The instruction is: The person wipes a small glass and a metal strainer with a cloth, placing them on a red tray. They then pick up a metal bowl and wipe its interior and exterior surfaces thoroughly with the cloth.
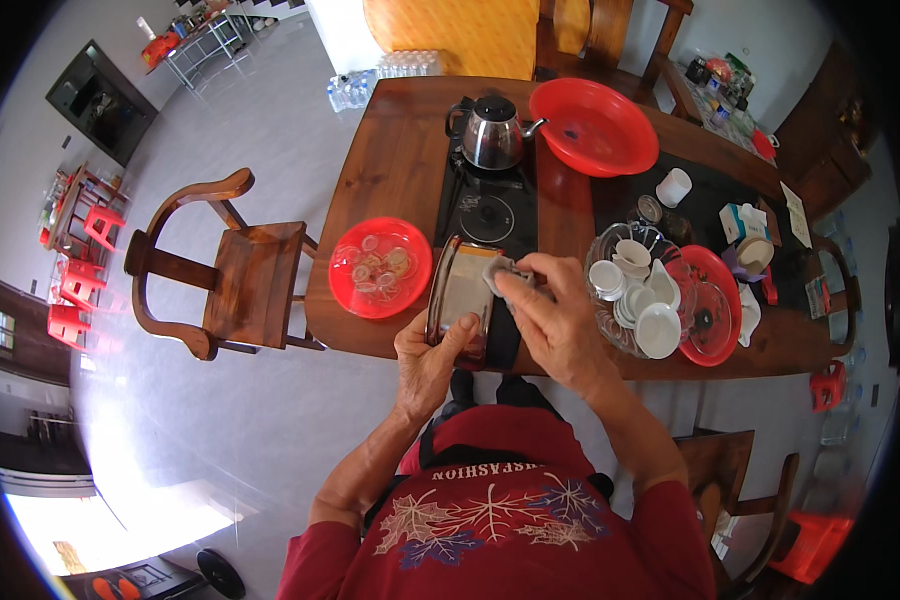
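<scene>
My left hand [433, 360] grips the near left side of a brown-rimmed rectangular tray [466, 289], its thumb on the pale inner face. The tray is held tilted above the near edge of the table. In my right hand [559, 322] a bunched grey cloth [504, 276] touches the tray's upper right side. To the left stands a red plastic plate [341, 292] with several small clear cups [385, 281] on it. On the right, a clear glass bowl [598, 319] holds white porcelain cups [658, 330] and a white pitcher [664, 283].
A steel kettle [491, 139] sits on the black built-in cooktop [487, 214]. Behind it to the right is a red basin [544, 105]. Another red dish [727, 330], a white mug [673, 187] and a tissue box [735, 221] stand at the right. A wooden armchair [251, 277] is at the left.
</scene>
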`<state>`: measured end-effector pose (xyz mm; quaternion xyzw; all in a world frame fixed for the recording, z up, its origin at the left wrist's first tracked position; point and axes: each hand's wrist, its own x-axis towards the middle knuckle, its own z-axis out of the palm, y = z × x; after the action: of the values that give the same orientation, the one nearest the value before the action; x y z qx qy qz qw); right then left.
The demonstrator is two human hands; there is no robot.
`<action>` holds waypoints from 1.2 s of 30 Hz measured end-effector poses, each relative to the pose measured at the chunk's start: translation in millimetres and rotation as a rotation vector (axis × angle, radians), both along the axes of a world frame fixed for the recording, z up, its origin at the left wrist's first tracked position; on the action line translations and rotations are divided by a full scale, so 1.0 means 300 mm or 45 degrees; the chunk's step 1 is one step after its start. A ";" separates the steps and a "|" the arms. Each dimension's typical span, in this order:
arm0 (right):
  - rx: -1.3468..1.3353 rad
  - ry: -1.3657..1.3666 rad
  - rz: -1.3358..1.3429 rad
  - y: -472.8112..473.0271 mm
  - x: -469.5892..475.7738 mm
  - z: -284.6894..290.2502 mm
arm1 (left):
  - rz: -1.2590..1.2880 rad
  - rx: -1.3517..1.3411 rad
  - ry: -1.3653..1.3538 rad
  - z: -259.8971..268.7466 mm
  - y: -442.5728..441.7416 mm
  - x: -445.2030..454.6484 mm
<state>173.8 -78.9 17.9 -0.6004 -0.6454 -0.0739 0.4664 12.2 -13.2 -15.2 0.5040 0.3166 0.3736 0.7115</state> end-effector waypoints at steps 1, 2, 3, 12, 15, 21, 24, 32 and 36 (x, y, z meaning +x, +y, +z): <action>0.020 -0.125 -0.015 -0.009 -0.007 -0.002 | 0.004 -0.051 -0.024 0.006 -0.003 0.005; 0.018 -0.147 -0.008 -0.019 -0.018 -0.007 | 0.007 -0.101 -0.047 0.020 -0.006 0.011; 0.013 -0.170 -0.002 -0.031 -0.027 -0.013 | 0.011 -0.155 -0.071 0.027 -0.011 0.017; 0.104 -0.282 0.076 -0.115 -0.053 -0.135 | 0.046 -0.335 -0.038 -0.010 0.010 0.051; 0.083 -0.300 0.172 -0.147 -0.036 -0.160 | 0.049 -0.410 -0.095 -0.009 0.009 0.055; -0.007 -0.202 0.258 -0.194 -0.005 -0.186 | 0.120 -0.551 -0.256 -0.021 0.048 0.051; 0.105 -0.036 0.231 -0.162 0.000 -0.098 | 0.145 -0.553 -0.289 -0.043 0.055 0.045; 0.128 0.128 0.337 -0.064 -0.063 -0.071 | 0.064 -0.708 -0.384 -0.117 0.064 0.012; 0.115 0.083 0.324 -0.070 -0.091 -0.076 | -0.041 -0.719 -0.393 -0.173 0.075 -0.016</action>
<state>146.5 -99.9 -4.9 -0.4942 -0.6968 -0.0238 0.5192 7.5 9.2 -67.0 0.2291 0.2882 0.3316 0.8686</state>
